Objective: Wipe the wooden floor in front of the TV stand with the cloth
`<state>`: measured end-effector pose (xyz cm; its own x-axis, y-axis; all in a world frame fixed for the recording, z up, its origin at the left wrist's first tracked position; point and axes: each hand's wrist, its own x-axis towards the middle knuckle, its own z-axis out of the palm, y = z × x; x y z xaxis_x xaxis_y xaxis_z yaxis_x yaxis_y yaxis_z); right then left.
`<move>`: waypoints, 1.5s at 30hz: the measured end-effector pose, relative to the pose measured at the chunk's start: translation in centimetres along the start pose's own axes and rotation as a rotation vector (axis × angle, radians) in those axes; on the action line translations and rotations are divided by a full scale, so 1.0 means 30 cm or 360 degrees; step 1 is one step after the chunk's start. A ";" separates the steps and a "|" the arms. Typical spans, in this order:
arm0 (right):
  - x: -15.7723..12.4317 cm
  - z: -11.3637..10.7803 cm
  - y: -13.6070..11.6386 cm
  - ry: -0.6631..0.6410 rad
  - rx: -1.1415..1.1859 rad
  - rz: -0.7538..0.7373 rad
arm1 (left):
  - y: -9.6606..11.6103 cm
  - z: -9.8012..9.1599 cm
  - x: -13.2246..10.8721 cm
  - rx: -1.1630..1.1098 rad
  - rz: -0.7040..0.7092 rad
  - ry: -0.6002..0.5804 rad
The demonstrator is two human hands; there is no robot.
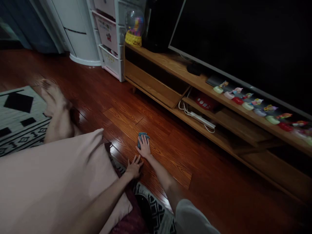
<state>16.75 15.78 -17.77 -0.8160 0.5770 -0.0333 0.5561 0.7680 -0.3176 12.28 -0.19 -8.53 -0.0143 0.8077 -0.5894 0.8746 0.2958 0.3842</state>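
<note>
My right hand (144, 148) lies flat on the dark wooden floor (170, 139) with its fingers spread over a small teal object (142, 136), pressing on it rather than gripping it. My left hand (134, 167) rests palm down on the floor just behind it, at the edge of a patterned rug (156, 211), fingers apart and holding nothing. A pink cushion or covered leg (48, 175) fills the lower left.
A bare foot (52, 97) stretches toward a grey patterned rug (19, 117) at left. A low wooden TV stand (219, 107) runs along the right with a big screen (243, 39), several small toy figures (258, 107), a power strip (200, 118). White drawers (109, 35) stand behind.
</note>
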 end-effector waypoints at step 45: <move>-0.871 -0.068 0.442 0.0450 -0.0202 0.0428 | 0.081 0.071 0.406 0.0116 0.0246 0.1081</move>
<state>45.77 11.46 -19.19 -0.5731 0.8020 0.1684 0.7732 0.5973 -0.2132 15.26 9.28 -16.27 -0.1658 0.9848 0.0522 0.9211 0.1358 0.3650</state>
